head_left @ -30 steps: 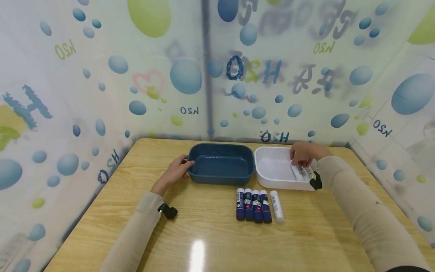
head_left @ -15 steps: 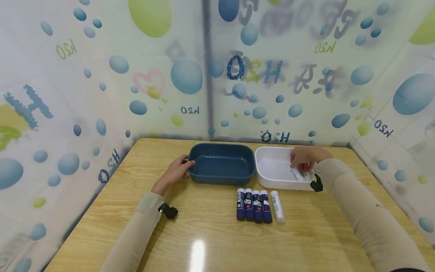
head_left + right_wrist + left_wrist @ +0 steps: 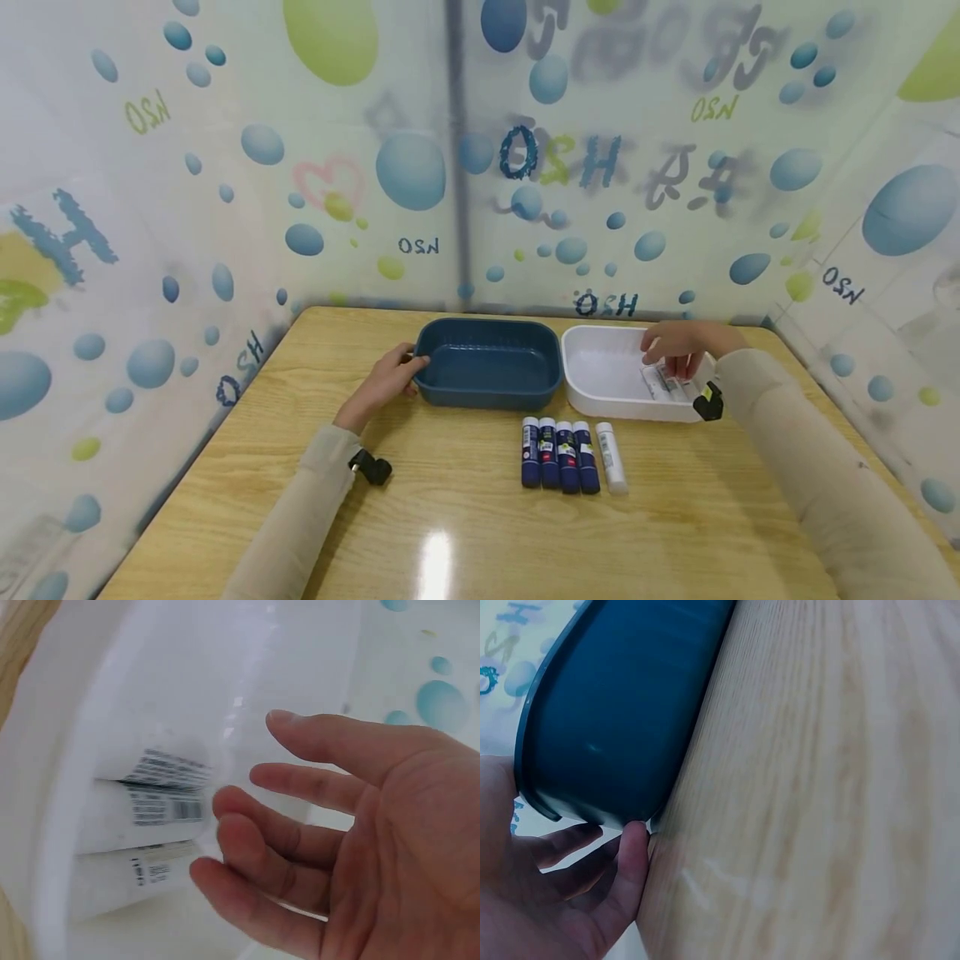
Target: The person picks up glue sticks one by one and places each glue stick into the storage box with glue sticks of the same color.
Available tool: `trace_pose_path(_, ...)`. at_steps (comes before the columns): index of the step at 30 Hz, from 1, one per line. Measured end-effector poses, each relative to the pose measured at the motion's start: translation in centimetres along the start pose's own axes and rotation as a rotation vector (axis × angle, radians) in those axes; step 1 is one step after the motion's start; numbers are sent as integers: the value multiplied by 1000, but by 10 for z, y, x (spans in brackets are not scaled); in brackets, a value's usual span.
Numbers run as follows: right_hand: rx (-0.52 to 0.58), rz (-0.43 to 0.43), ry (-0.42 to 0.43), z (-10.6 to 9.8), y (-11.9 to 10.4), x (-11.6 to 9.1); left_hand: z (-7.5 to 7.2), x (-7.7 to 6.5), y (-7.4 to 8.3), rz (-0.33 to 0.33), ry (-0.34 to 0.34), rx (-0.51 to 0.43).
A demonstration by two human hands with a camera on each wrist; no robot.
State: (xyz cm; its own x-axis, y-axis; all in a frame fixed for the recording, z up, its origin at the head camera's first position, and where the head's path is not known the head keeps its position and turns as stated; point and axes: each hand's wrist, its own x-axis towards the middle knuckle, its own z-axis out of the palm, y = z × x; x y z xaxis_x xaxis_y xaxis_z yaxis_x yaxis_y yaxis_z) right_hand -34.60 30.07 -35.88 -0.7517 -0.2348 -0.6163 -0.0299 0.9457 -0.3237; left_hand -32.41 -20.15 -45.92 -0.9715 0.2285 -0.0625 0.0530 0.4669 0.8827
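Observation:
My left hand point(image 3: 381, 385) grips the left end of a dark blue plastic bin point(image 3: 480, 398), thumb at the rim and fingers against the outer wall. To its right, my right hand point(image 3: 681, 343) hovers over a white bin point(image 3: 600, 367) with loosely bent fingers and an empty palm. Below those fingers, white glue sticks point(image 3: 161, 814) lie side by side in the bin's right part, printed labels showing in the right wrist view. In front of the bins, several navy glue sticks point(image 3: 558, 454) with white caps form a row, and one white glue stick point(image 3: 611, 457) lies beside them.
The two bins stand nearly side by side toward the back of a wooden table point(image 3: 465, 517). Behind and at both sides hang curtains point(image 3: 360, 275) printed with bubbles. Each wrist carries a small black camera point(image 3: 371, 465).
My right hand's fingers have come away from the glue sticks in the white bin, and the hand has shifted slightly right. The left hand and blue bin stay put.

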Motion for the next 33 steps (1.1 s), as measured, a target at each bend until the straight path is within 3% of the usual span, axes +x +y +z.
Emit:
trace_pose_path(5,-26,-59,34,-6,-5,-13,-1,-3,3,5,-11,-17)
trace_pose_path(11,-80,-187,165,-1,-21,-30,-1,-1,0,1,0,-6)
trace_pose_path(22,-67,-465,297,42,-57,-67,0,0,1,0,6,-4)
trace_pose_path(33,-10,-556,347,86,-65,-73,1,0,1,4,-1,-1)
